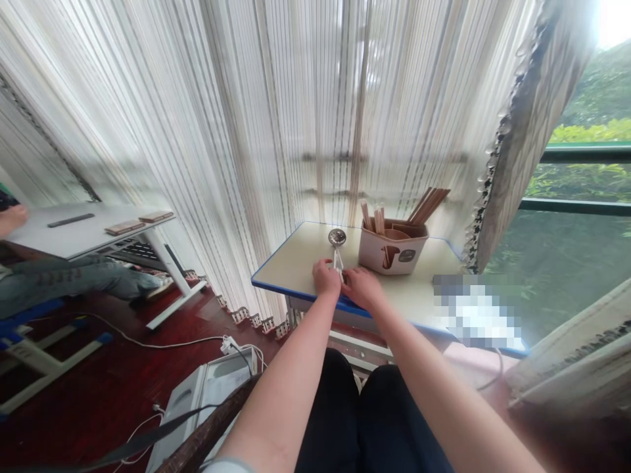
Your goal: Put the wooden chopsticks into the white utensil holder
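A metal skimmer (pixel 337 237) with a round, perforated-looking head lies on the small table, its handle pointing back towards me. My left hand (pixel 327 278) is closed at the left side of the handle's near end. From the right, my right hand (pixel 362 286) has its fingers bent against the same end, close to the left hand. Something thin and white (pixel 338 259) runs along the handle; I cannot make out what it is. Right of the skimmer stands a white box (pixel 392 255) with a brown inside, holding several wooden sticks (pixel 428 205) and a brown round piece.
The cream table (pixel 280 263) has a blue edge. A blurred patch (pixel 478 315) covers its right end. Curtains (pixel 276 118) hang behind. On the left, another person's hand (pixel 12 220) is by a white desk (pixel 73 230). A power strip (pixel 229 345) and cables lie below.
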`<move>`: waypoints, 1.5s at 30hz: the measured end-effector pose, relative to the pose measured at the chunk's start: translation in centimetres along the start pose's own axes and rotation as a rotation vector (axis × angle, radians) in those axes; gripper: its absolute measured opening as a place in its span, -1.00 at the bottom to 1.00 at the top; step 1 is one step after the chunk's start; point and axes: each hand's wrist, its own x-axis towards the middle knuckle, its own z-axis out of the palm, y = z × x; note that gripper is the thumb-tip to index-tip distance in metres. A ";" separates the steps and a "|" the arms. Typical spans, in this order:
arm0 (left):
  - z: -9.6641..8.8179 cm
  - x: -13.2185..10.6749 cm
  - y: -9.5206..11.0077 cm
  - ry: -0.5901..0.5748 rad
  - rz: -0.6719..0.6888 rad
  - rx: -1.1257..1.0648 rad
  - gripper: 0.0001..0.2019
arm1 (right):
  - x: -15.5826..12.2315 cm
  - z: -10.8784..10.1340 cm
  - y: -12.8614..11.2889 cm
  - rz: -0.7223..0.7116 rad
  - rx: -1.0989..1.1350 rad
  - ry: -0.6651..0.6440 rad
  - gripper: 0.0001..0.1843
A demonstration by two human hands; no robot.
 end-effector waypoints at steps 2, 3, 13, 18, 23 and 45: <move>0.0 0.0 0.1 0.007 -0.027 -0.013 -0.72 | 0.5 -0.1 -0.2 0.034 0.008 -0.011 -0.44; 0.0 0.1 0.0 0.006 -0.046 -0.028 -0.72 | 0.8 -0.1 -0.3 0.051 0.020 -0.020 -0.38; -0.2 0.6 -1.1 -0.014 -0.124 -0.172 -0.78 | 2.9 0.3 -0.9 0.370 0.038 -0.154 -0.64; -0.4 0.3 -1.3 -0.050 -0.118 -0.226 -0.81 | 2.5 0.4 -0.5 0.363 0.066 -0.096 -0.64; -0.3 0.3 -1.4 -0.053 -0.139 -0.253 -0.82 | 1.8 0.4 -0.1 0.285 0.116 0.031 -0.63; -2.4 7.4 -2.7 -0.223 -0.484 -1.106 -0.84 | 0.7 0.0 -0.5 -0.027 0.364 0.067 -0.63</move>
